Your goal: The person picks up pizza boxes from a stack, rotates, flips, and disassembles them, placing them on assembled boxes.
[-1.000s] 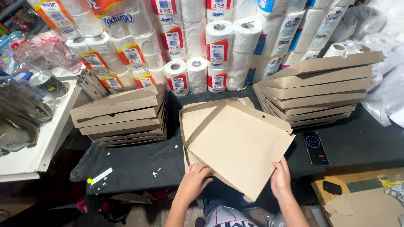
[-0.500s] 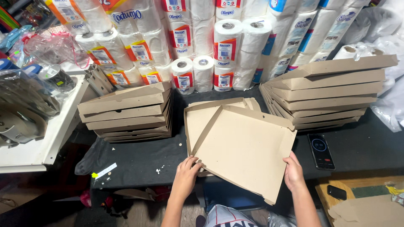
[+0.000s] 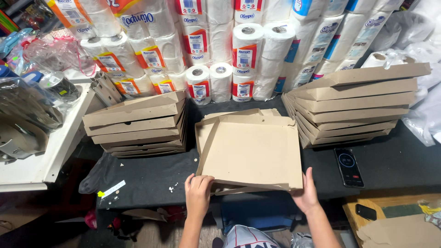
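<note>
Cardboard box [image 3: 250, 151], a flat brown tray with low folded walls, lies at the near edge of the dark desk [image 3: 147, 177], and we take it as our landmark. We note that it sits directly ahead of both hands, its broad face up and its near edge running left to right between them.

Our left hand [image 3: 199, 193] is at the box's near-left corner, fingers curled over the edge and closed on the cardboard. Our right hand [image 3: 305, 195] is at the near-right corner, fingers spread flat up against the side wall, pressing rather than gripping. Both hands touch the box; neither is nearer.

Left of the box stands a stack of folded boxes [image 3: 138, 126]; right of it a taller stack [image 3: 353, 108]. A phone [image 3: 348, 166] lies just right of the box. Behind it rise paper rolls [image 3: 243, 50].
</note>
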